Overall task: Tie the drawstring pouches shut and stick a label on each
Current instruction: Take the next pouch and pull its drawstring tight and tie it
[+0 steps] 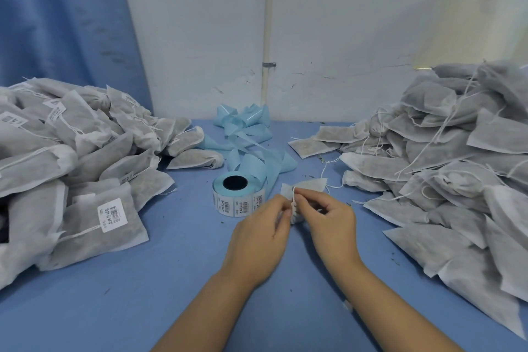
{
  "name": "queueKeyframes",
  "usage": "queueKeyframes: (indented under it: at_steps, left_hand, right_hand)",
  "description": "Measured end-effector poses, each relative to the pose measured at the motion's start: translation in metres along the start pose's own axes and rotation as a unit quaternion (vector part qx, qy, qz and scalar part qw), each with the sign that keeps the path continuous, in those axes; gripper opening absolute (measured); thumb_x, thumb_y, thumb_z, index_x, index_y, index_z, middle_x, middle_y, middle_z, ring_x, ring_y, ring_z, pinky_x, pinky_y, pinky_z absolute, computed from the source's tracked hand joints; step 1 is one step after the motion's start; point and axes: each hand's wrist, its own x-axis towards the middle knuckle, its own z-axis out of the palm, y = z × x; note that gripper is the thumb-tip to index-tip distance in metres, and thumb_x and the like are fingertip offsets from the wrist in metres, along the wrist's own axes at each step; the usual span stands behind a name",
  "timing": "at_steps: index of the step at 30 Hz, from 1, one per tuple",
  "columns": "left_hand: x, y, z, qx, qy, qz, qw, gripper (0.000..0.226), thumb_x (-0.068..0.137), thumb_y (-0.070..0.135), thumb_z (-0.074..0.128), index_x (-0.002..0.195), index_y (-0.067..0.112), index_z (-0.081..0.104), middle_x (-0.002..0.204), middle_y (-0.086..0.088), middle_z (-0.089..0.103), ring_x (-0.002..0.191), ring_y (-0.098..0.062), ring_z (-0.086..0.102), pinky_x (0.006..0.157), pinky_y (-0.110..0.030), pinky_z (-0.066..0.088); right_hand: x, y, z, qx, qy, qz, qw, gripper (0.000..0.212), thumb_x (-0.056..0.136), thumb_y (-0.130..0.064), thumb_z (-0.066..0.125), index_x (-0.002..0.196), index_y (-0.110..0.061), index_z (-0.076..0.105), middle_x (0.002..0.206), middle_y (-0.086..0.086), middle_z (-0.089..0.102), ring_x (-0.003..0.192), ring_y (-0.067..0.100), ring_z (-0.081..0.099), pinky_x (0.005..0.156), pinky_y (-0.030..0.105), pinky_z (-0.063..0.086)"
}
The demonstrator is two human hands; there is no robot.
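I see the left hand (257,237) and right hand (325,226) pinching the pouch (307,186) at its gathered neck, with the label roll (237,197) just far-left, nearer the left hand.

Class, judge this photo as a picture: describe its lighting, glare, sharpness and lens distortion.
Head view: soft, even light; pale glare on the wall upper right; left hand, right hand and their pouch sharp; label roll barcodes legible; wide-angle stretching in the right pouch pile.
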Motion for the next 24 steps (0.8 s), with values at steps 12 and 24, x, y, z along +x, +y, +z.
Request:
queueKeyframes:
  at_steps: [12, 24]
  left_hand:
    - [0.005, 0.001, -0.003, -0.142, 0.067, -0.098, 0.983, 0.014, 0.101, 0.031, 0.038, 0.089, 0.032, 0.045, 0.07, 0.004, 0.066, 0.063, -0.006, 0.062, 0.062, -0.014, 0.043]
    - [0.002, 0.007, -0.001, -0.22, 0.076, -0.08, 0.969, 0.014, 0.1, 0.018, 0.044, 0.09, 0.022, 0.053, 0.06, -0.009, 0.063, 0.047, -0.015, 0.054, 0.052, -0.019, 0.044]
  right_hand:
    - [0.0, -0.007, -0.002, 0.055, -0.049, 0.049, 0.996, 0.02, 0.079, -0.019, 0.075, 0.068, -0.035, 0.077, 0.078, -0.012, 0.074, 0.076, 0.0, 0.067, 0.067, 0.008, 0.046]
    - [-0.008, -0.007, 0.007, -0.147, -0.056, -0.072, 0.985, 0.017, 0.077, -0.017, 0.074, 0.07, -0.03, 0.067, 0.082, -0.017, 0.063, 0.09, -0.001, 0.048, 0.074, 0.006, 0.034]
